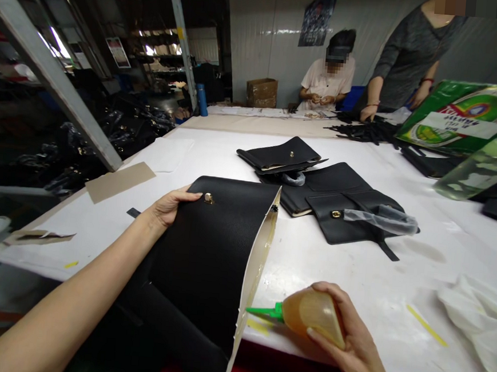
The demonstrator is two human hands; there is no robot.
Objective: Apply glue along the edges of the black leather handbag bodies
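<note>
Possible stray drips or smears of probable glue on the face of the unfinished black handbag [213,246], from too firm a squeeze of the amber squeeze bottle [313,314], gripped in the right hand [356,336], green nozzle [268,311] at or just beside the open side. Held aslant across the near edge of the white table [345,268], pinched in the left hand [169,205] beside a gold-tone clasp [208,198]; smooth-faced, pale lining [261,247] exposed, glossy beads along the parted edge.

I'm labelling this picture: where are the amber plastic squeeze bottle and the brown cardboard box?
Amber plastic squeeze bottle [307,313]: head view, its rounded body.
Brown cardboard box [262,97]: head view, its front side.
</note>
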